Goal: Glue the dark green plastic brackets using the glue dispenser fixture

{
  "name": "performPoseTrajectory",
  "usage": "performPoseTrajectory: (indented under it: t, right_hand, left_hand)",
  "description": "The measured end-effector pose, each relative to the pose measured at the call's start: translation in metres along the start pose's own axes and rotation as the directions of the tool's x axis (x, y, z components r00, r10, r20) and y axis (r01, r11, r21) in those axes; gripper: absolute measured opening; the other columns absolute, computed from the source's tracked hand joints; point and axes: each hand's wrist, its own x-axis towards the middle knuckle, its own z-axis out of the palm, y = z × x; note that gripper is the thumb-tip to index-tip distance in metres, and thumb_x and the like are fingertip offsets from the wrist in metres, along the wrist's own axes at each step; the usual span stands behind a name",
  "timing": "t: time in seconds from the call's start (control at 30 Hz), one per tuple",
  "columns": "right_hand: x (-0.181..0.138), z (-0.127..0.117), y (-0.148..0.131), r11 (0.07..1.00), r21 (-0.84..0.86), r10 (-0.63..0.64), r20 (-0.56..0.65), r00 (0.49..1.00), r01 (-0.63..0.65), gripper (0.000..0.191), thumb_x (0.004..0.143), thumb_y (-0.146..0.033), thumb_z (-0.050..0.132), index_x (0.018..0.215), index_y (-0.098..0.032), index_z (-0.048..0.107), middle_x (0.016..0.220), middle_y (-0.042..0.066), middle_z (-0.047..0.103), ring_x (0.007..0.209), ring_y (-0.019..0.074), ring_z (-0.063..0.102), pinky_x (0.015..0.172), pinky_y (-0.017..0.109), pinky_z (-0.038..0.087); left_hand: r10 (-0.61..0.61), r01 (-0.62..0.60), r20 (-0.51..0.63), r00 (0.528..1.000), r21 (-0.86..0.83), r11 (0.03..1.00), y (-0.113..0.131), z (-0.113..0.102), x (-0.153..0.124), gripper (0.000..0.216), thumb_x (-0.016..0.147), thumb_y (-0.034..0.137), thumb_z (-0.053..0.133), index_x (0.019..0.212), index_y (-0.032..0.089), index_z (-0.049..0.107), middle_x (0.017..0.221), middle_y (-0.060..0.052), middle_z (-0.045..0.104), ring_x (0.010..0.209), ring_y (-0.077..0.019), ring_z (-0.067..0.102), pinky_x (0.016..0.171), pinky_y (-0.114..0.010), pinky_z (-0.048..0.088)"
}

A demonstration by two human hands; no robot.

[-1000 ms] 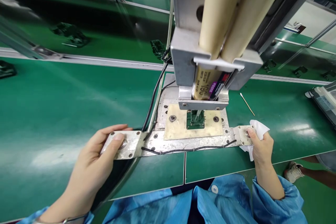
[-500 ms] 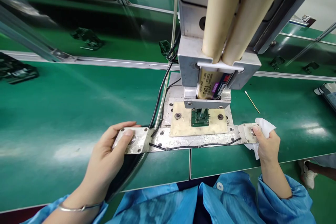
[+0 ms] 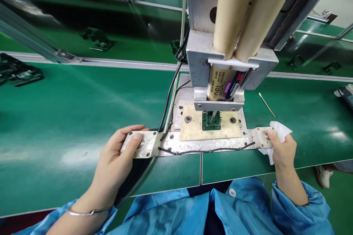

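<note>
My left hand [image 3: 118, 154] grips the left button plate [image 3: 150, 147] of a metal base bar, its thumb pressed on the round button and its fingers curled around the far edge. At the other end, my right hand [image 3: 282, 150] has its thumb on the button of the right button plate [image 3: 260, 137]. A crumpled white tissue [image 3: 280, 131] is caught between that hand and the plate. Between my hands, a small green part [image 3: 206, 124] sits in a cream fixture block [image 3: 190, 132]. A clear nozzle tip reaches down to it from the adhesive cartridge [image 3: 217, 84] in a metal holder.
Two cream tubes [image 3: 234, 14] rise above the cartridge. Black cables [image 3: 167, 106] run along a metal rod left of the fixture. A cotton swab [image 3: 266, 104] lies on the green bench [image 3: 91, 106]. Dark green parts [image 3: 97, 39] stand behind the aluminium rail [image 3: 124, 64].
The view has shifted slightly. Both hands keep their places on the button plates, and the fixture, cartridge and swab look unchanged.
</note>
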Motion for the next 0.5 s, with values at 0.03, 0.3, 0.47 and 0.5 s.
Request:
performPoseTrajectory:
  t: [0.03,0.3,0.47,0.5]
  right_hand:
    - [-0.0001,0.0000,-0.0005,1.000,-0.008,-0.002,-0.007,1.000,0.002,0.063,0.062,-0.057,0.081,0.108,-0.016,0.072,0.105,0.012,0.072,0.101,0.0332,0.066,0.091,0.046,0.052]
    - [0.0006,-0.0011,0.0025,0.999,0.001,-0.042,-0.007,0.999,0.042,0.061,0.065,-0.056,0.081,0.109,-0.014,0.072,0.103,0.012,0.072,0.098,0.0330,0.067,0.089,0.047,0.053]
    - [0.0002,0.0005,-0.0002,0.997,0.020,-0.069,-0.023,0.997,0.070,0.058,0.065,-0.053,0.082,0.107,-0.015,0.072,0.106,0.013,0.071,0.099,0.0333,0.067,0.090,0.048,0.053]
    - [-0.0001,0.0009,-0.0014,0.997,0.028,-0.066,-0.026,0.998,0.066,0.057,0.065,-0.053,0.082,0.106,-0.015,0.072,0.105,0.013,0.071,0.099,0.0337,0.067,0.090,0.049,0.053]
  left_hand:
    - [0.000,0.000,0.002,1.000,0.003,1.000,0.0007,0.0001,-0.0004,0.051,0.074,0.062,0.064,0.105,0.023,0.065,0.104,-0.006,0.072,0.085,-0.0207,0.063,0.069,-0.026,0.050]
    - [0.023,-0.023,-0.008,1.000,-0.016,1.000,0.0002,0.0014,-0.0013,0.045,0.077,0.056,0.065,0.106,0.021,0.065,0.104,-0.006,0.071,0.084,-0.0186,0.062,0.070,-0.025,0.050]
    - [0.036,-0.036,-0.008,0.999,-0.049,0.998,-0.0027,0.0021,-0.0018,0.042,0.080,0.054,0.066,0.107,0.021,0.065,0.102,-0.006,0.071,0.084,-0.0182,0.063,0.070,-0.025,0.049]
    - [0.034,-0.034,-0.005,0.999,-0.055,0.998,-0.0029,0.0020,-0.0018,0.042,0.080,0.053,0.066,0.107,0.021,0.065,0.102,-0.006,0.071,0.083,-0.0183,0.063,0.070,-0.025,0.049]
